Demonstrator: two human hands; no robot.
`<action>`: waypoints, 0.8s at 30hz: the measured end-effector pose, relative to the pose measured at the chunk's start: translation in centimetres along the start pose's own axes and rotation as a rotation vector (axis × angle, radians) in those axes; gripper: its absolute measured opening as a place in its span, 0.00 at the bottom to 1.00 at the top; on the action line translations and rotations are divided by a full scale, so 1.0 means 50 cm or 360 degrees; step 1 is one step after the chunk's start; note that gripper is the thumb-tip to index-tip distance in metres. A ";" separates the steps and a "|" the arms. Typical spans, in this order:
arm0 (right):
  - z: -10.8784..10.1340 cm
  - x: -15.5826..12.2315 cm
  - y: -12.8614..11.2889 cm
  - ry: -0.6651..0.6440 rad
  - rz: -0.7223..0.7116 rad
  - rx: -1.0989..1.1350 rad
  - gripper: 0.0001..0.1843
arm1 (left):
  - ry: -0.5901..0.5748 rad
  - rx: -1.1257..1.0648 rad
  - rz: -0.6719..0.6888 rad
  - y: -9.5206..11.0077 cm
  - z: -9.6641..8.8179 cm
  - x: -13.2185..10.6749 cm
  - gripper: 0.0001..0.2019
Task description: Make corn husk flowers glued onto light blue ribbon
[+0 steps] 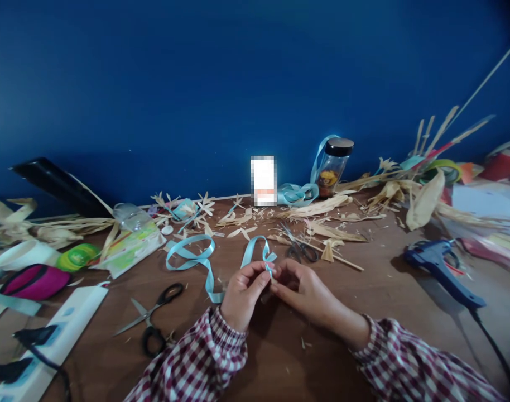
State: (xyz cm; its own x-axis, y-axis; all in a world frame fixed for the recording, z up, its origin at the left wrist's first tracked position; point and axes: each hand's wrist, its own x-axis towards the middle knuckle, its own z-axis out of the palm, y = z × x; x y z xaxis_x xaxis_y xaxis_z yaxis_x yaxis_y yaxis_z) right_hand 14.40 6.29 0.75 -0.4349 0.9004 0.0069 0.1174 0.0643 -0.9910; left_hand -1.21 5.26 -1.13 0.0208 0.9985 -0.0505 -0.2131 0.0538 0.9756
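Observation:
A light blue ribbon (205, 262) curls across the brown table (272, 357), and one end rises in a loop to my fingertips. My left hand (242, 293) pinches the ribbon from the left. My right hand (301, 290) pinches the same spot from the right, thumb and forefinger pressed together. Both hands meet just above the table near its middle. Both sleeves are red and white check.
Black-handled scissors (152, 321) lie open to the left of my hands. Small scissors (299, 248) lie beyond them. A blue glue gun (441, 268) rests at the right with its cord. A dark-lidded jar (332, 167), more ribbon and dried husk strips (317, 209) line the blue wall.

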 end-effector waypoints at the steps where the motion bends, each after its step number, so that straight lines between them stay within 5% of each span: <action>1: 0.000 0.000 -0.002 0.0014 -0.0038 -0.0049 0.07 | 0.0007 -0.0006 0.0008 0.000 0.000 0.000 0.10; 10: -0.006 -0.004 -0.015 0.0155 -0.0220 -0.0497 0.03 | 0.0153 0.0201 0.0043 -0.003 -0.014 0.005 0.09; 24: 0.002 -0.001 -0.005 0.0156 -0.0099 -0.0176 0.06 | 0.0101 0.0032 0.0067 0.000 0.003 -0.004 0.06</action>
State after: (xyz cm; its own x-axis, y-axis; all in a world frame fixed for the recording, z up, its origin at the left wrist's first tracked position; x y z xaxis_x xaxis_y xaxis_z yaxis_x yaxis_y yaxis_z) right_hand 14.32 6.17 1.01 -0.3556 0.9306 0.0864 0.1926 0.1634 -0.9676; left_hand -1.04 5.07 -1.10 -0.0499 0.9985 -0.0222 -0.1930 0.0121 0.9811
